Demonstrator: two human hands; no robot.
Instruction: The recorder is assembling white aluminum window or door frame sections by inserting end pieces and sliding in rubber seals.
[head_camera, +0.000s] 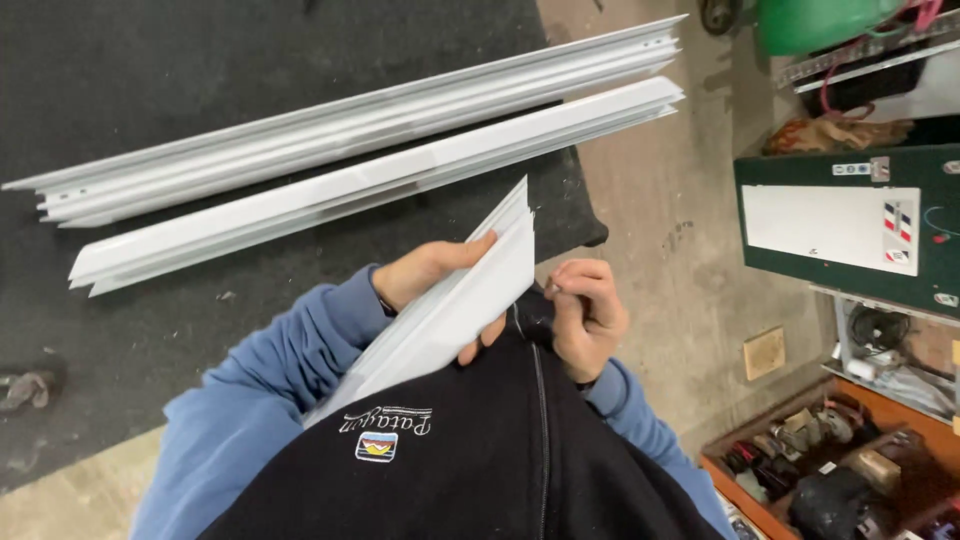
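The left hand (425, 272) is gripping the white strip (450, 305) closed, its long axis running far-right; the right hand (585, 315) is curling shut just right, seemingly empty.

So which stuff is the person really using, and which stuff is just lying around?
In use:
- white profile strip, held in the left hand
- right hand, closed beside the strip's end
- two long white profiles on the dark mat, likely the same kind of part

Just lying about:
- green cabinet
- orange tray of tools
- green bin
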